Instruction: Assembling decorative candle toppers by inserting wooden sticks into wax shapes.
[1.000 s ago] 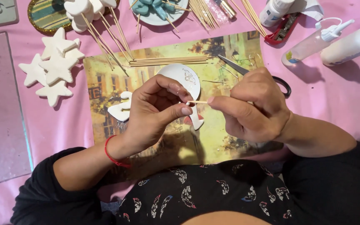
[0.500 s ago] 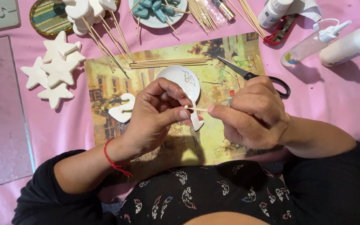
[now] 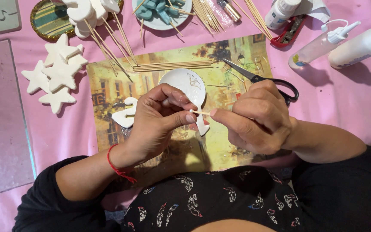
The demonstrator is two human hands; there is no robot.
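My left hand point(image 3: 162, 122) pinches a small white plaster piece point(image 3: 202, 125) between thumb and fingers; only its lower end shows below the thumb. My right hand point(image 3: 258, 120) grips a thin wooden skewer point(image 3: 200, 112) whose tip meets the piece at my left thumb. Both hands hover over a picture print point(image 3: 232, 56) laid on the pink cloth. Just behind the hands sits a small white dish point(image 3: 185, 79). A white plaster shape point(image 3: 125, 115) lies on the print by my left hand.
White plaster stars point(image 3: 56, 75) lie at the left. Black-handled scissors point(image 3: 263, 79) and a row of skewers point(image 3: 172, 65) rest on the print. Glue bottles point(image 3: 357, 45) lie at the right. A plate of teal pieces point(image 3: 162, 10), shapes on sticks point(image 3: 91, 10) and loose skewers crowd the far edge.
My hands have stayed together over the print; the skewer tip has shifted slightly against the white piece. The rest of the table is unchanged.
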